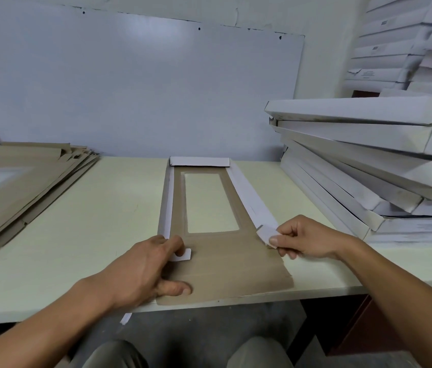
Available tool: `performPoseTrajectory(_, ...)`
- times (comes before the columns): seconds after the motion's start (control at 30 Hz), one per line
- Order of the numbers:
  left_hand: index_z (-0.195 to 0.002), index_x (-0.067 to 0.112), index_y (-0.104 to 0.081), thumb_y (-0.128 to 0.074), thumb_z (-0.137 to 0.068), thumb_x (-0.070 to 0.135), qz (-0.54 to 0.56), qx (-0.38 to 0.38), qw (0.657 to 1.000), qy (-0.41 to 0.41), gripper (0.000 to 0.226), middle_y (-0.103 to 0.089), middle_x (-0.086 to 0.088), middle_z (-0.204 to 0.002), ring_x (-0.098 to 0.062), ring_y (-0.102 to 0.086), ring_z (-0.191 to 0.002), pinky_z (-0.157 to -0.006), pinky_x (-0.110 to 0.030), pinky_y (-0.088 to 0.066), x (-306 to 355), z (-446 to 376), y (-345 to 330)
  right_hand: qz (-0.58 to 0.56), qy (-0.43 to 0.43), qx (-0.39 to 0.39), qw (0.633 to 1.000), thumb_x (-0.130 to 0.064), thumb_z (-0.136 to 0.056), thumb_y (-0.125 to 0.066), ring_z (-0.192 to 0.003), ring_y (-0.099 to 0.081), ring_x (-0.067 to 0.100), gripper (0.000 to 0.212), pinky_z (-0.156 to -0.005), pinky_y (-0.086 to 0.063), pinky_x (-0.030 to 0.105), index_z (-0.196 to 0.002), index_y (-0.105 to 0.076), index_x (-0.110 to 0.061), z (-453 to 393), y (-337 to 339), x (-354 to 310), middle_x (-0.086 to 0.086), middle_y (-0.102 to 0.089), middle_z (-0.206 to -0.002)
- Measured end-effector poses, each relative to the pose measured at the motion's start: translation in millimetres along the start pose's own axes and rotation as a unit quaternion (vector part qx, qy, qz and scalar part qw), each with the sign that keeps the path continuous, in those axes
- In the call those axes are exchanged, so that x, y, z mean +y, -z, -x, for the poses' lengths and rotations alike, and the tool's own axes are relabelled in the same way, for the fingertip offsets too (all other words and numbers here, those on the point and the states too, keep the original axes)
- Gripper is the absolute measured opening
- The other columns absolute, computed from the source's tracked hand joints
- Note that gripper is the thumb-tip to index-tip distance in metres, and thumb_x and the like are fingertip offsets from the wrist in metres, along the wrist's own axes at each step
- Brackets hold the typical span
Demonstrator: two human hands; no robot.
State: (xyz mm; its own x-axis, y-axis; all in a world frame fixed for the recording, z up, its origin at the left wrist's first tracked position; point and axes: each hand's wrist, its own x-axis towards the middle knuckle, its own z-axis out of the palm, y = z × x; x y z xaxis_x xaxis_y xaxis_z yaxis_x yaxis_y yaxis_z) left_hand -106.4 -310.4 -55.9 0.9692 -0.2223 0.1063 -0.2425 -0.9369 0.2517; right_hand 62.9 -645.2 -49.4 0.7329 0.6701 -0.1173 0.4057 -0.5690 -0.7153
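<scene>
Item: cardboard sheet, in the middle of being folded, seen from the head camera.

- Fingertips (pixel 273 240) of the right hand (pixel 305 239): thumb and forefinger pinch the right tab (pixel 265 233), a small white flap lifted off the table; the other fingers are curled beneath.
- Left hand (pixel 144 268): fingers bent over the left tab (pixel 185 254) and holding it down on the brown face; the thumb is spread apart and lies flat on the sheet near its front edge.
- Cardboard sheet (pixel 225 264): lies at the table's centre, brown side up, between both hands (front edge slightly over the table's lip). It has a long rectangular window (pixel 210 203). White side strips are raised along the left (pixel 166 205) and right (pixel 250 197), and an end flap (pixel 199 161) stands at the far end.
- Table (pixel 82 229): pale, set against a white wall panel (pixel 130 88).
- Left: pile of flat brown sheets (pixel 21 187).
- Right: leaning stack of white boxes (pixel 363 160), with more stacked behind (pixel 392 49).
</scene>
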Motion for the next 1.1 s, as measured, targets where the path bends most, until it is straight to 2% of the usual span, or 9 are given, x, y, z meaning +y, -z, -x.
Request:
performPoseTrajectory(0.13,-0.123,0.037,-0.042,-0.062,-0.062,0.086,0.016,-0.026,0.999,-0.039,0.081,-0.048,0.016,-0.114,0.005,-0.048,-0.092,-0.075,-0.007,-0.039,-2.1,2.6,6.0,0.148,0.046,0.054,0.986,-0.040,-0.102,-0.049,-0.063,-0.036,0.012,0.048,-0.065,-0.034,0.032,-0.074,-0.046,-0.002,3.6,-13.9,-4.1,0.003,-0.041,-0.073)
performPoseTrajectory(0.23,-0.128,0.036,-0.041,-0.061,-0.069,0.081,0.000,-0.039,0.996,-0.078,0.077,-0.046,0.017,-0.128,0.006,-0.045,-0.111,-0.092,-0.013,-0.042,-4.4,6.7,9.1,0.255,0.039,0.060,0.964,-0.042,-0.105,-0.036,-0.076,-0.047,0.011,0.032,-0.079,-0.046,0.036,-0.094,-0.062,-0.026,7.8,-25.7,-7.6,-0.002,-0.048,-0.085)
performPoseTrajectory(0.37,-0.126,0.024,-0.051,-0.053,-0.095,0.047,-0.011,-0.024,0.992,-0.120,0.039,-0.046,0.015,-0.143,0.003,-0.031,-0.137,-0.107,-0.016,-0.032,-5.2,7.2,9.9,0.412,0.054,0.121,0.902,-0.048,-0.104,-0.035,-0.090,-0.036,0.009,0.038,-0.061,-0.032,0.026,-0.140,-0.047,-0.050,14.7,-30.1,-14.9,-0.009,-0.033,-0.099)
performPoseTrajectory(0.47,-0.130,0.019,-0.056,-0.043,-0.102,0.026,0.002,0.004,0.994,-0.111,0.032,-0.058,0.009,-0.132,-0.007,-0.049,-0.125,-0.104,-0.021,-0.038,-3.3,3.1,9.2,0.428,0.114,0.152,0.884,-0.040,-0.103,-0.046,-0.097,-0.040,0.013,0.031,-0.062,-0.040,0.029,-0.130,-0.062,-0.041,17.0,-31.8,-19.1,-0.008,-0.036,-0.103)
performPoseTrajectory(0.53,-0.118,0.016,-0.060,-0.040,-0.103,0.028,-0.006,0.031,0.996,-0.080,0.028,-0.067,0.002,-0.109,-0.017,-0.060,-0.100,-0.089,-0.031,-0.046,-0.1,1.2,7.7,0.329,0.139,0.141,0.923,-0.028,-0.100,-0.057,-0.091,-0.049,0.009,0.026,-0.069,-0.046,0.027,-0.122,-0.070,-0.033,16.4,-32.9,-19.6,-0.008,-0.048,-0.099)
performPoseTrajectory(0.67,-0.083,0.024,-0.044,-0.043,-0.103,0.029,0.058,0.084,0.994,-0.051,0.021,-0.047,0.003,-0.060,-0.019,-0.042,-0.056,-0.057,-0.032,-0.037,3.0,-1.1,6.0,0.108,0.116,0.150,0.976,-0.015,-0.092,-0.071,-0.080,-0.064,0.004,0.013,-0.073,-0.044,0.014,-0.094,-0.079,-0.025,13.8,-25.7,-19.6,-0.011,-0.069,-0.085)
performPoseTrajectory(0.83,-0.073,0.023,-0.039,-0.048,-0.101,0.026,0.137,0.118,0.983,0.019,0.029,-0.041,0.008,-0.054,-0.015,-0.038,-0.055,-0.053,-0.024,-0.030,2.2,-7.8,3.5,-0.013,0.075,0.111,0.991,-0.058,-0.086,-0.055,-0.065,-0.046,0.014,0.051,-0.067,-0.037,0.029,-0.066,-0.055,-0.011,19.2,-17.1,-21.5,-0.001,-0.051,-0.067)
performPoseTrajectory(0.97,-0.072,0.014,-0.053,-0.052,-0.099,0.021,0.150,0.146,0.976,0.054,0.027,-0.051,0.004,-0.068,-0.011,-0.045,-0.064,-0.061,-0.022,-0.035,4.2,-12.7,1.7,0.001,0.063,0.088,0.994,-0.039,-0.088,-0.071,-0.066,-0.055,0.009,0.021,-0.066,-0.043,0.023,-0.070,-0.070,-0.028,19.6,-17.4,-22.4,-0.001,-0.065,-0.073)
performPoseTrajectory(1.1,-0.068,0.020,-0.051,-0.052,-0.099,0.021,0.183,0.141,0.968,0.094,0.031,-0.044,0.007,-0.057,-0.011,-0.039,-0.054,-0.053,-0.022,-0.031,4.0,-18.8,3.6,-0.012,0.024,0.083,0.996,-0.026,-0.099,-0.062,-0.057,-0.047,0.011,0.041,-0.060,-0.041,0.024,-0.057,-0.057,-0.027,12.1,-20.6,-23.4,-0.010,-0.047,-0.059)
